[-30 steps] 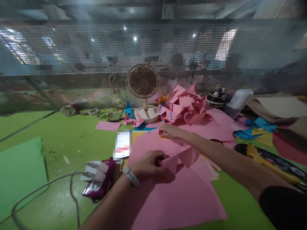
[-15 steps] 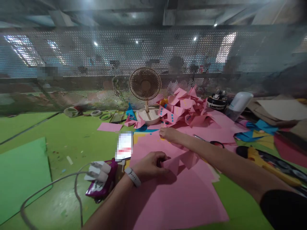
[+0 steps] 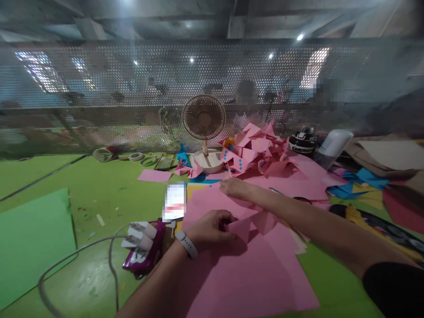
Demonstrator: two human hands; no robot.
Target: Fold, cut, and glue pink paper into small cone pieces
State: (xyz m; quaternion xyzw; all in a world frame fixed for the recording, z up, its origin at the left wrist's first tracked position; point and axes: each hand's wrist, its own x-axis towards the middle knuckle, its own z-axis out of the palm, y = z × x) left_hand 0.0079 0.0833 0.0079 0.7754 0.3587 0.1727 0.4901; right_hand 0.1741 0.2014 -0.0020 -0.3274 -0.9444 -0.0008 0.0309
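My left hand [image 3: 212, 227], with a white band on its wrist, has its thumb and fingers closed on the left edge of a folded pink paper shape [image 3: 241, 229]. The shape rests over large pink paper sheets [image 3: 251, 282]. Farther away, my right hand [image 3: 236, 187] reaches across to the upper edge of the sheets. Its fingers are bent down and together, close to a small blue dot [image 3: 210, 186]; whatever its fingertips pinch is too small to make out. Yellow paper [image 3: 194, 191] and blue paper [image 3: 198, 179] show beneath and behind the pink sheets.
Behind my hands stand a small fan [image 3: 204, 118] and a heap of folded pink paper shapes [image 3: 255, 148]. To the left lie a phone [image 3: 174, 201], white chargers [image 3: 141, 234] on a purple pouch [image 3: 145, 260], and a cable. A yellow-and-black tool [image 3: 367, 225] lies at right.
The view has shifted slightly, moving everything a little to the right. My right fingers have lowered and flattened somewhat at the sheet's upper edge. My left hand keeps its grip on the folded paper.
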